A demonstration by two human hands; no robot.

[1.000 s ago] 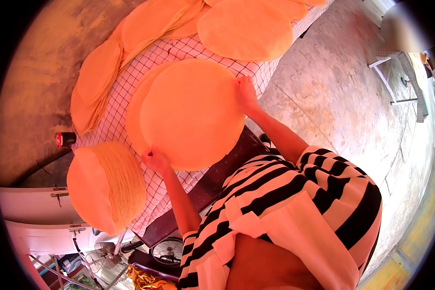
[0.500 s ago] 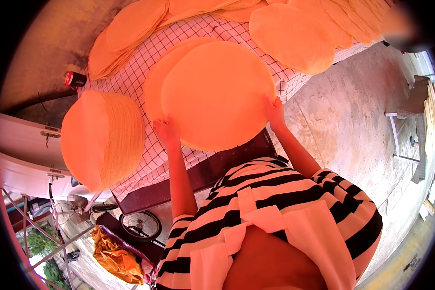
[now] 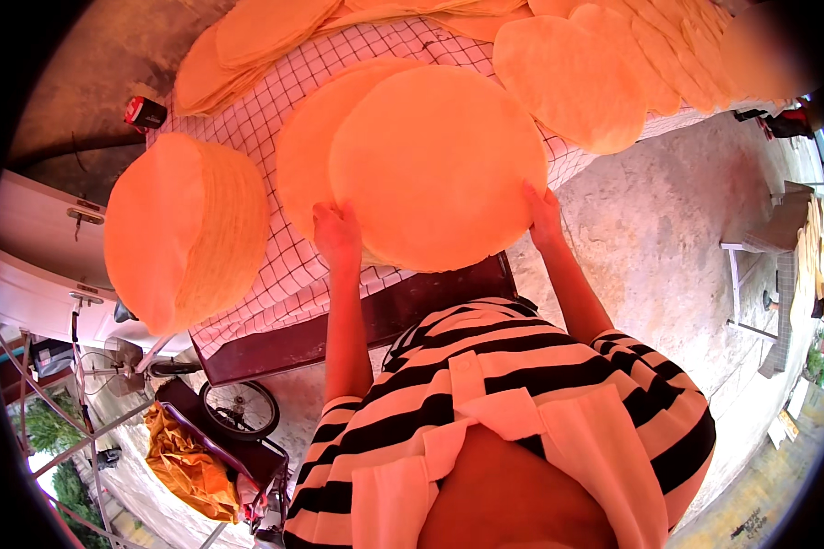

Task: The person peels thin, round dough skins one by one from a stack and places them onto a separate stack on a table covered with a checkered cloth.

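Head fisheye looks down on nearby hands (image 3: 339,236), its rim seemingly warped.

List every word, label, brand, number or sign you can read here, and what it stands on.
No text is legible.
Red-and-black container: any print is too small to read.
Ground, lower right: dark marks, too blurred to read.
Held round sheet: no print visible.

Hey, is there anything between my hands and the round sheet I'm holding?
Nothing visible. Your left hand is at the sheet's lower left edge and your right hand at its right edge, both touching it. Another sheet shows past its upper left edge, overlapped by it, not blocking either hand.
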